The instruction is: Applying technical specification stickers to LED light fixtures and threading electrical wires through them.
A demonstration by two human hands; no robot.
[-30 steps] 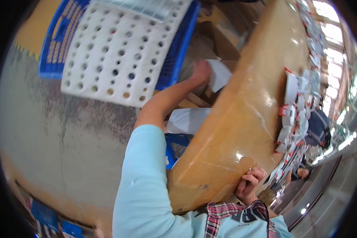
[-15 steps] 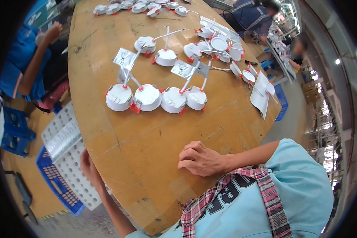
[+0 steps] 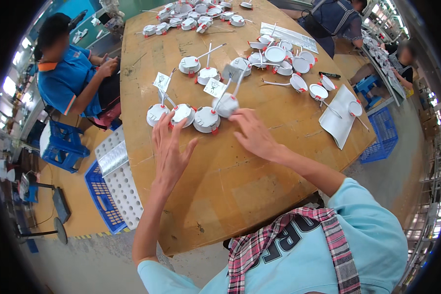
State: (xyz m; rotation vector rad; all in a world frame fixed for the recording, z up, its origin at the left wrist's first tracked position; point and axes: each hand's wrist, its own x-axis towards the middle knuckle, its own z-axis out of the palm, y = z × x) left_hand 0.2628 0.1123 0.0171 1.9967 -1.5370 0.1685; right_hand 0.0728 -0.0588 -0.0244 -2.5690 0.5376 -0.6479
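Note:
A row of round white downlights with red clips and white cables stands on the wooden table [image 3: 259,171], some with white tags on their cables. My left hand [image 3: 170,144] reaches in with fingers spread, its fingertips at the near edge of a downlight [image 3: 182,114] and holding nothing. At the row's right end, my right hand [image 3: 254,134] grips the edge of a tilted, slightly blurred downlight [image 3: 226,104]. Between the hands stands another downlight [image 3: 207,120]. At the row's left end is one more downlight [image 3: 157,114], close to my left fingers.
Behind the row stand more downlights [image 3: 208,75], with piles farther back and right. A white sheet [image 3: 339,117] lies at the right edge, near a black pen [image 3: 330,75]. Left of the table, a blue crate [image 3: 103,196] holds a perforated white board [image 3: 125,188]. Co-workers sit around.
Both hands have come forward to the row, the left from beside the table and the right from the near tabletop. The right-end downlight is now tilted and shifted away. The view has swung.

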